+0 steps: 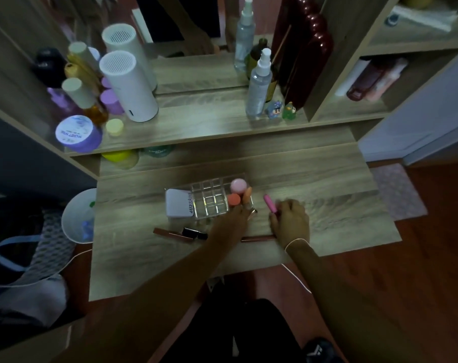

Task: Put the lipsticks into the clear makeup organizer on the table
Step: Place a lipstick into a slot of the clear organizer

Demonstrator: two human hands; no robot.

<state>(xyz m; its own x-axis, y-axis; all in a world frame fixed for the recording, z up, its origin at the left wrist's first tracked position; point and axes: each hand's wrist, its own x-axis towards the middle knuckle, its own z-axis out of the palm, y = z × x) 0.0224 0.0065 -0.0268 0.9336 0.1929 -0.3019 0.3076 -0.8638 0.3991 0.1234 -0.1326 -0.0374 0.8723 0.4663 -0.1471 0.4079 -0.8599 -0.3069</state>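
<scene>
The clear makeup organizer (209,199) stands mid-table, a grid of small cells. Its right side holds a pink-capped tube (238,186), an orange-red one (233,199) and a peach tube (247,194). My left hand (235,218) reaches to the organizer's front right corner, fingers at the peach tube and a rose-gold lipstick (252,214). My right hand (290,222) is closed around the lower end of a pink lipstick (269,202) just right of the organizer. On the table in front lie a black lipstick (195,233), a brown slim tube (171,233) and another slim brown tube (258,239).
A white compact case (179,205) leans against the organizer's left side. A raised shelf (196,132) behind carries bottles, jars, a white cylinder (129,87) and two spray bottles (258,85). A white bin (78,216) sits left of the table; the table's front edge is near my arms.
</scene>
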